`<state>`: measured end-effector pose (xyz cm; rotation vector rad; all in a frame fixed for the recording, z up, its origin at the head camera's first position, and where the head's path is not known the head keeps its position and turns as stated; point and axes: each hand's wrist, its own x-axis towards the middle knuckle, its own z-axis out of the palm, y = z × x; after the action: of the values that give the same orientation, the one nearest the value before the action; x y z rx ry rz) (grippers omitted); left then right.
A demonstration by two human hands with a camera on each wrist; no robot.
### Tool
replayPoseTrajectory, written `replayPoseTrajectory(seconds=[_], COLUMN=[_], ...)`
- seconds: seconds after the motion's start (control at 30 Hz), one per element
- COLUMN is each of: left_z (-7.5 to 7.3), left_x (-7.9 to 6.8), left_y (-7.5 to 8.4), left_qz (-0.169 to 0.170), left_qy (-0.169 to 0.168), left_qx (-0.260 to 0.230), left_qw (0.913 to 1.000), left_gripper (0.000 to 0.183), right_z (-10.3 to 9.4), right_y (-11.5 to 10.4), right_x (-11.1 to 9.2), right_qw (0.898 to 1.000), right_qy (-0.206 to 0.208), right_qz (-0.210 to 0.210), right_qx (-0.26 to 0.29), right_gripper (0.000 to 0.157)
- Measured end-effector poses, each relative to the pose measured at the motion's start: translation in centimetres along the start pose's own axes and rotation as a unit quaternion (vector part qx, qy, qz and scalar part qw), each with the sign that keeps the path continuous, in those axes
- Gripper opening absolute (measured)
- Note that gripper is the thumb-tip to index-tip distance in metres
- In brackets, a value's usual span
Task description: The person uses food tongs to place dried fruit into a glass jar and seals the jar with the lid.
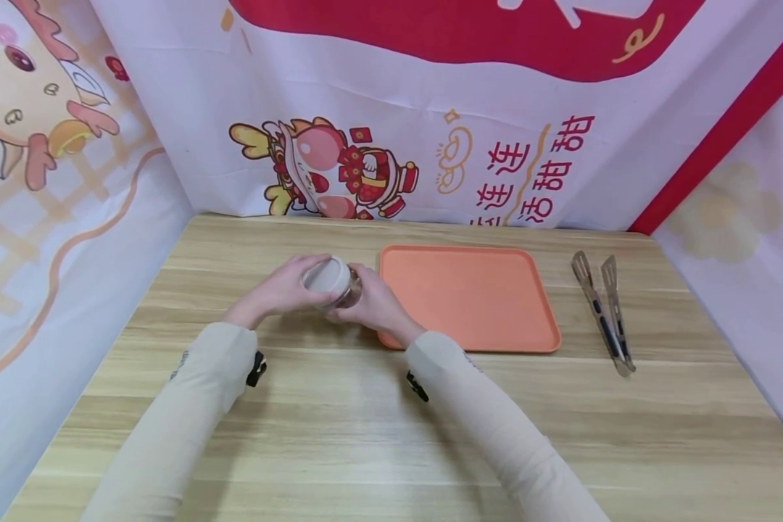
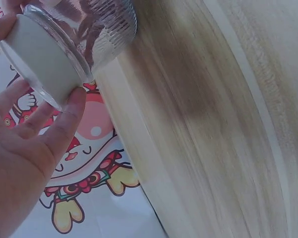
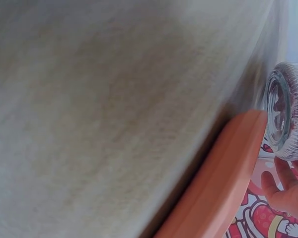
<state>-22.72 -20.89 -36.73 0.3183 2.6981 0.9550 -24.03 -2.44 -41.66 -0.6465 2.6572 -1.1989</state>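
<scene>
A ribbed glass jar [image 1: 351,293] with a white lid [image 1: 324,278] is held tilted over the table, left of the tray. My left hand [image 1: 282,287] grips the lid, its fingers and thumb spread round the rim. From the other side, my right hand [image 1: 380,304] holds the glass body. In the left wrist view the lid [image 2: 44,59] sits on the jar [image 2: 107,29], and brownish contents show through the glass. The right wrist view shows the jar's base [image 3: 279,111] lifted off the table, with fingers [image 3: 284,173] against its side.
An orange tray [image 1: 466,297] lies just right of my right hand, its left edge partly behind that wrist. Farther right, metal tongs [image 1: 603,312] with black grips rest on the wooden table [image 1: 339,435]. Printed cloth [image 1: 196,109] hangs along the back and sides.
</scene>
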Motion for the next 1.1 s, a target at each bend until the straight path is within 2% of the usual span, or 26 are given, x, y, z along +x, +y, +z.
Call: replayPoseTrajectory(seconds=[0.27, 0.7, 0.87, 1.1], left_z=[-0.1, -0.01, -0.14, -0.31], left_x=[0.1, -0.07, -0.22, -0.36], left_y=[0.01, -0.43, -0.52, -0.52], left_qz=[-0.001, -0.004, 0.009, 0.035], left_qy=[-0.008, 0.003, 0.002, -0.002], left_qx=[0.004, 0.003, -0.011, -0.002], left_qw=[1.0, 1.0, 0.9999, 0.9994], left_gripper=[0.083, 0.081, 0.081, 0.081], right_z=[0.09, 0.13, 0.22, 0.26], right_y=[0.26, 0.01, -0.06, -0.23], right_x=[-0.09, -0.08, -0.02, 0.03], right_qw=[1.0, 1.0, 1.0, 1.0], right_qy=[0.0, -0.001, 0.0, -0.002], right_qz=[-0.004, -0.005, -0.007, -0.008], right_qx=[0.002, -0.016, -0.016, -0.016], right_gripper=[0.085, 0.087, 0.087, 0.087])
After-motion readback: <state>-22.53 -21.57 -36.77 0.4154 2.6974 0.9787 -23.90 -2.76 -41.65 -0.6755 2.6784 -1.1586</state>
